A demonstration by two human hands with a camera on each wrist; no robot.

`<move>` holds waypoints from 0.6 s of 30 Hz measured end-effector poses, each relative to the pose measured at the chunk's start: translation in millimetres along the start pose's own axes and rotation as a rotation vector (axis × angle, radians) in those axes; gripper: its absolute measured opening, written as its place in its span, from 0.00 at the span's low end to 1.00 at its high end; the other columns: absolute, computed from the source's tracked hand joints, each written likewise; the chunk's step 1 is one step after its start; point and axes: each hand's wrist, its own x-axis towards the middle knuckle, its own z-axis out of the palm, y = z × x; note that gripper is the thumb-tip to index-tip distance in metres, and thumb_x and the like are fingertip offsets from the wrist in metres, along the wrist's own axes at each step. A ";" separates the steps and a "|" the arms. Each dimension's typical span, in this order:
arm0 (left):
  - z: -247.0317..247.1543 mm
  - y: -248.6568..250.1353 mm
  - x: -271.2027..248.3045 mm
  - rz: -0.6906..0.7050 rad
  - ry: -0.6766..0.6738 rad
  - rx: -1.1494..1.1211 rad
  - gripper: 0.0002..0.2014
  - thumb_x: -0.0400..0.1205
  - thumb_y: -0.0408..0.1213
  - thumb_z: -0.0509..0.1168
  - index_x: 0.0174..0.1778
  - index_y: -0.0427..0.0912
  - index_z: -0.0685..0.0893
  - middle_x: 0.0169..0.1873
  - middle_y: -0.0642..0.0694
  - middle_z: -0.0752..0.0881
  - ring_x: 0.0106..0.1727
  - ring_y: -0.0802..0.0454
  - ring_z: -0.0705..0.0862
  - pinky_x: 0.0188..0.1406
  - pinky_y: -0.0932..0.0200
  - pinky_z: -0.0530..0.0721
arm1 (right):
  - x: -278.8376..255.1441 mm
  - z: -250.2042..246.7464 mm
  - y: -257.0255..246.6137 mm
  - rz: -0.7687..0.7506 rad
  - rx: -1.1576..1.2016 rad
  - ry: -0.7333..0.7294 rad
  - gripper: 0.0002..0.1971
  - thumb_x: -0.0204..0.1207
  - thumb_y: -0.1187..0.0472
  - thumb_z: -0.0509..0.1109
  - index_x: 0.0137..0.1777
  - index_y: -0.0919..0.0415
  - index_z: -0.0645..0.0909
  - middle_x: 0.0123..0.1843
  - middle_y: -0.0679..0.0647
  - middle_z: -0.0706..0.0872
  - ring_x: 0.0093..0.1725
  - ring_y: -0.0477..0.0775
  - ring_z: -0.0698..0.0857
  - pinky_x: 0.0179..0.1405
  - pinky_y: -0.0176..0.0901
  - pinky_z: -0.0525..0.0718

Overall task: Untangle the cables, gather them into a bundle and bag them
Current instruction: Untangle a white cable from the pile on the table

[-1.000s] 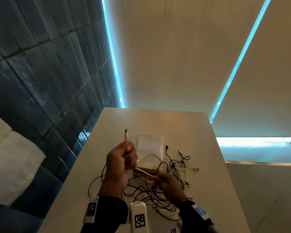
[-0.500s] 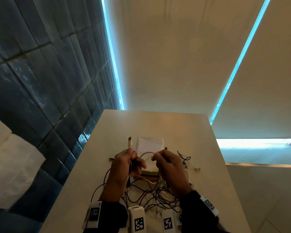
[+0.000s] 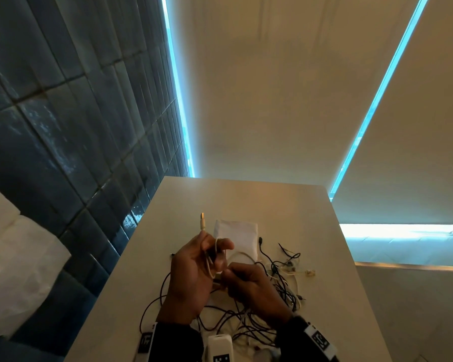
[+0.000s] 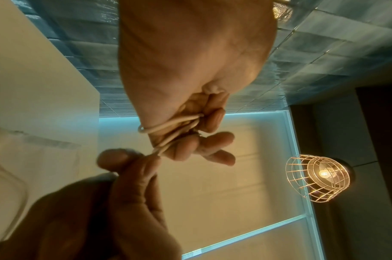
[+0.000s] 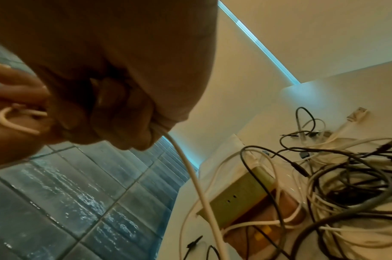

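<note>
Above tangled cables point(image 3: 256, 320) hiding a box point(image 5: 241, 195), left hand point(image 3: 194, 273) and right hand point(image 3: 249, 288) pinch a white cable point(image 3: 212, 259).

Dim, warm-toned scene lit by cyan light strips point(image 3: 179, 100) above the table point(image 3: 324, 257) and a caged bulb point(image 4: 324, 174); wrist views are blurred, edges distorted.

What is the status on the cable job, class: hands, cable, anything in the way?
Left hand holds white cable in loops, plug up. Right hand pinches the same cable. Tangled pile unsorted on table; white bag behind, nothing bagged.
</note>
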 end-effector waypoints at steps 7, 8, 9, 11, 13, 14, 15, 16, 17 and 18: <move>-5.1 1.5 4.2 0.069 -0.024 -0.053 0.17 0.82 0.41 0.54 0.26 0.43 0.71 0.18 0.48 0.65 0.19 0.55 0.61 0.24 0.58 0.56 | 2.0 -5.4 36.2 0.053 -0.068 0.066 0.15 0.85 0.65 0.60 0.35 0.63 0.76 0.24 0.42 0.79 0.24 0.38 0.71 0.24 0.29 0.68; -6.6 2.0 4.1 0.072 -0.024 -0.056 0.17 0.82 0.41 0.54 0.26 0.43 0.71 0.18 0.48 0.65 0.19 0.55 0.60 0.25 0.58 0.56 | 2.2 -6.7 43.8 0.057 -0.110 0.083 0.15 0.85 0.65 0.60 0.35 0.63 0.76 0.23 0.41 0.79 0.24 0.37 0.71 0.24 0.29 0.68; -7.9 2.8 3.4 0.074 -0.019 -0.046 0.17 0.82 0.41 0.54 0.26 0.43 0.71 0.19 0.47 0.66 0.20 0.55 0.60 0.25 0.58 0.56 | 2.1 -7.6 51.3 0.060 -0.145 0.102 0.15 0.85 0.64 0.60 0.35 0.62 0.77 0.23 0.41 0.79 0.24 0.36 0.72 0.24 0.30 0.69; -9.8 4.9 1.3 0.085 -0.010 -0.011 0.17 0.82 0.42 0.54 0.26 0.44 0.71 0.21 0.45 0.69 0.22 0.54 0.57 0.25 0.58 0.58 | 2.0 -8.4 62.8 0.072 -0.182 0.126 0.16 0.85 0.62 0.61 0.34 0.57 0.77 0.22 0.42 0.77 0.23 0.38 0.72 0.23 0.31 0.69; -10.4 7.6 -0.7 0.100 0.001 0.009 0.18 0.83 0.41 0.54 0.26 0.44 0.71 0.25 0.41 0.75 0.23 0.53 0.55 0.25 0.60 0.60 | 2.5 -7.5 71.1 0.080 -0.193 0.134 0.17 0.85 0.63 0.61 0.32 0.53 0.78 0.22 0.43 0.75 0.23 0.39 0.71 0.23 0.33 0.69; -10.8 9.0 -1.4 0.107 0.013 0.015 0.18 0.84 0.41 0.54 0.26 0.44 0.71 0.27 0.40 0.77 0.23 0.53 0.54 0.24 0.61 0.62 | 2.8 -6.4 74.6 0.081 -0.199 0.143 0.18 0.85 0.63 0.61 0.32 0.52 0.78 0.23 0.42 0.75 0.23 0.40 0.71 0.23 0.33 0.69; -11.0 10.2 -2.1 0.114 0.026 0.021 0.18 0.84 0.40 0.53 0.26 0.44 0.71 0.27 0.39 0.78 0.24 0.52 0.53 0.24 0.61 0.63 | 3.0 -5.6 78.5 0.084 -0.198 0.156 0.18 0.85 0.63 0.61 0.32 0.51 0.78 0.23 0.43 0.75 0.24 0.40 0.71 0.23 0.34 0.70; -11.0 11.3 -2.4 0.123 0.034 0.022 0.18 0.84 0.41 0.54 0.27 0.44 0.70 0.27 0.40 0.77 0.26 0.51 0.52 0.25 0.61 0.63 | 3.0 -5.1 83.0 0.094 -0.185 0.166 0.17 0.85 0.63 0.61 0.33 0.52 0.79 0.24 0.43 0.75 0.24 0.41 0.71 0.23 0.36 0.70; -11.3 12.7 -2.7 0.131 0.032 0.015 0.17 0.83 0.41 0.54 0.27 0.44 0.70 0.25 0.42 0.74 0.26 0.50 0.51 0.25 0.60 0.62 | 3.0 -5.1 87.5 0.110 -0.167 0.172 0.16 0.85 0.62 0.61 0.35 0.55 0.80 0.25 0.44 0.75 0.25 0.43 0.71 0.23 0.37 0.71; -12.0 14.1 -2.7 0.137 0.023 -0.005 0.17 0.83 0.41 0.54 0.27 0.44 0.70 0.23 0.44 0.71 0.26 0.51 0.52 0.25 0.60 0.61 | 2.3 -5.6 92.7 0.130 -0.150 0.178 0.15 0.85 0.61 0.60 0.36 0.59 0.79 0.26 0.45 0.75 0.25 0.44 0.72 0.23 0.38 0.72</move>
